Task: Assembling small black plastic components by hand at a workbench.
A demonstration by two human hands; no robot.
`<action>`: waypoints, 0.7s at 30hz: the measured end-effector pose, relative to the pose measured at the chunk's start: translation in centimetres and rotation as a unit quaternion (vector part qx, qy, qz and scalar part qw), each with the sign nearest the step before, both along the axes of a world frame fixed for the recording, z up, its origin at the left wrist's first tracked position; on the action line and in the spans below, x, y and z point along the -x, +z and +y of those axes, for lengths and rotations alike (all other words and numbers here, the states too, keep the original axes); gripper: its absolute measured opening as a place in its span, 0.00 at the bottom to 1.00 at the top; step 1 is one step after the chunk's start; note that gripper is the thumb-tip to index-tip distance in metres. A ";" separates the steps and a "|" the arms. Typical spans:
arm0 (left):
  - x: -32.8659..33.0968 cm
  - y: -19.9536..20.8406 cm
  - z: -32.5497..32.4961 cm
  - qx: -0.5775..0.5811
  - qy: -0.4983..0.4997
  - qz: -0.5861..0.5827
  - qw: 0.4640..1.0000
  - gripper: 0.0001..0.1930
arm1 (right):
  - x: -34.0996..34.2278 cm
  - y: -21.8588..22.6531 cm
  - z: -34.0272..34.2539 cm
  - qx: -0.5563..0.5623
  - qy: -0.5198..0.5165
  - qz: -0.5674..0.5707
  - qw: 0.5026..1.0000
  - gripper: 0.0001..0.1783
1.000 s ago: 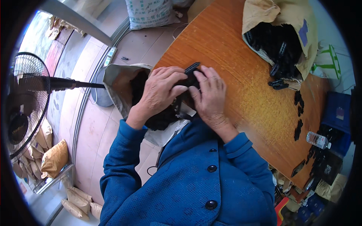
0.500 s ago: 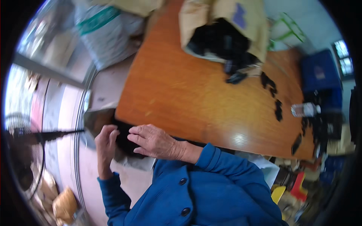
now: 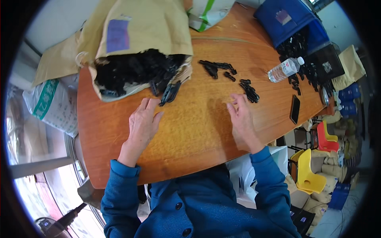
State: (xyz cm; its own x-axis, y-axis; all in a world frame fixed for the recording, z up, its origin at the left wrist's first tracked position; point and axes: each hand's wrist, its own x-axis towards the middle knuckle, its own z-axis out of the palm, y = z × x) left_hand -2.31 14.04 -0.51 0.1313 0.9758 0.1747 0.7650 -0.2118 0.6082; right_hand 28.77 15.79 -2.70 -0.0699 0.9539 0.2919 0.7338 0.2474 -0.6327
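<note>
A brown paper bag point(image 3: 149, 27) lies on its side on the table, its mouth full of black plastic parts point(image 3: 135, 73). A few long black pieces point(image 3: 170, 94) stick out of the mouth onto the wood. My left hand point(image 3: 139, 125) reaches to these pieces with fingers stretched and thumb apart. Its fingertips are at their near end; whether they touch, I cannot tell. My right hand point(image 3: 243, 122) is over the table, fingers slightly bent and apart, holding nothing. Just beyond its fingertips lies a small cluster of black parts point(image 3: 250, 92). More loose black parts point(image 3: 217, 68) lie farther back.
On the right are a water bottle point(image 3: 283, 70), a black phone point(image 3: 295, 109) and a tipped blue bin point(image 3: 283, 22) spilling black parts. A white plastic bag point(image 3: 278, 160) hangs at the table's front edge. Yellow chair point(image 3: 309, 174) and red chair point(image 3: 326, 137) stand beyond.
Both hands have come from beside the table's left corner, over a dark opening, to above the tabletop, and have spread apart. The view has swung right.
</note>
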 end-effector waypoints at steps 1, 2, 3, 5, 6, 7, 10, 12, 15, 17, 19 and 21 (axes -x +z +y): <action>-0.9 -0.3 1.1 -0.002 0.006 0.024 1.000 0.13 | -1.3 0.2 1.0 -0.022 -0.006 -0.032 0.999 0.17; -1.4 -0.6 1.9 -0.002 0.001 0.025 1.000 0.13 | -2.1 0.4 2.1 -0.044 -0.009 -0.064 0.997 0.17; -1.9 -1.0 2.6 -0.004 0.016 0.046 0.999 0.13 | -2.7 0.7 3.5 -0.069 -0.007 -0.089 0.994 0.17; -2.9 -2.2 3.8 0.007 0.029 0.077 0.997 0.14 | -3.3 0.1 6.2 -0.059 -0.011 -0.115 0.992 0.18; -3.1 -2.4 3.9 0.006 0.037 0.083 0.996 0.14 | -3.3 -0.1 7.2 -0.059 -0.011 -0.146 0.987 0.18; -3.2 -2.3 4.0 0.002 0.048 0.088 0.995 0.14 | -3.6 -0.4 8.2 -0.058 -0.011 -0.142 0.988 0.18; -3.7 -1.5 4.1 0.019 0.060 0.100 0.993 0.14 | -3.7 -1.5 10.3 -0.075 0.003 -0.207 0.975 0.16; -3.6 -1.1 4.1 0.008 0.053 0.112 0.992 0.14 | -3.4 -1.4 10.5 -0.052 -0.003 -0.249 0.967 0.12; -2.3 -2.6 4.2 0.013 0.068 -0.006 0.998 0.11 | -2.1 -0.9 9.0 -0.080 0.017 -0.183 0.980 0.09; -0.7 -3.4 2.9 0.128 0.080 -0.195 0.969 0.11 | -0.8 -0.4 7.1 -0.088 0.040 -0.072 0.993 0.08; -0.2 -2.3 0.8 0.260 0.053 -0.503 0.823 0.11 | 2.0 0.0 3.9 -0.027 0.096 0.096 0.990 0.10; 0.1 -1.6 -1.4 0.285 0.055 -0.564 0.773 0.11 | 5.2 2.2 0.4 0.017 0.202 0.105 0.974 0.13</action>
